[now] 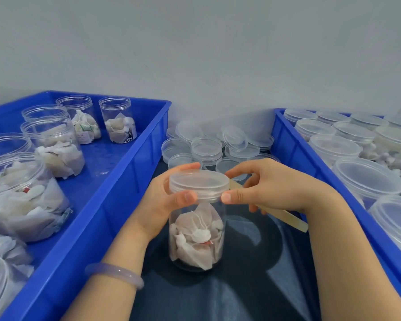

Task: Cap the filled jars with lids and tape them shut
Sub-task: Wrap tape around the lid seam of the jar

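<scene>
Your capped jar (196, 237) stands upright at the centre of the frame, long axis vertical, lid (198, 181) facing up.
Your left hand (162, 200) grips the clear plastic neck. Your right hand (271, 186) pinches the round, translucent lid's rim, and a pale flat strip (287, 216) slants beneath it toward the lower right.

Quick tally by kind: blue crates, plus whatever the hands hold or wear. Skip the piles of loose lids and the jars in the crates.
blue crates: 2
filled jar: 1
lid on that jar: 1
beige strip: 1
bracelet: 1
Total: 6
</scene>
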Demonstrator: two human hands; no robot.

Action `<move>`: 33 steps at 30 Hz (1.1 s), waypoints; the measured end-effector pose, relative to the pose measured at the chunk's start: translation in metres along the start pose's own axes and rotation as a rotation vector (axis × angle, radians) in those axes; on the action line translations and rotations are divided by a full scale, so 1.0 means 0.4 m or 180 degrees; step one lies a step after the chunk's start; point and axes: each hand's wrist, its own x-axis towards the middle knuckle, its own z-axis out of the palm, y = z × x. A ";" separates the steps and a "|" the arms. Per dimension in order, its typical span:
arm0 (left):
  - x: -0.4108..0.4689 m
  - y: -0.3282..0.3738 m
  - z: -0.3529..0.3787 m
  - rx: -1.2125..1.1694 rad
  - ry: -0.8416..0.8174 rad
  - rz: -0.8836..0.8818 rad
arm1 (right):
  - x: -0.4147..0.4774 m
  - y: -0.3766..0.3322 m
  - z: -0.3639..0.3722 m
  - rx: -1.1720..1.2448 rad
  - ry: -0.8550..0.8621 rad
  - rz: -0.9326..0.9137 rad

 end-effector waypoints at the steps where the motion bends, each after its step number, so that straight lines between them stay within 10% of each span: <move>1: -0.001 0.001 0.000 -0.0071 -0.0047 -0.0016 | 0.001 0.001 0.001 0.0006 -0.0014 0.0009; 13: -0.013 0.044 0.031 0.1310 0.0552 0.0132 | 0.011 -0.004 0.021 -0.0080 0.0288 0.0039; 33: -0.006 0.022 -0.014 0.0408 0.0485 0.0319 | 0.045 0.015 0.045 0.0430 0.0437 -0.0198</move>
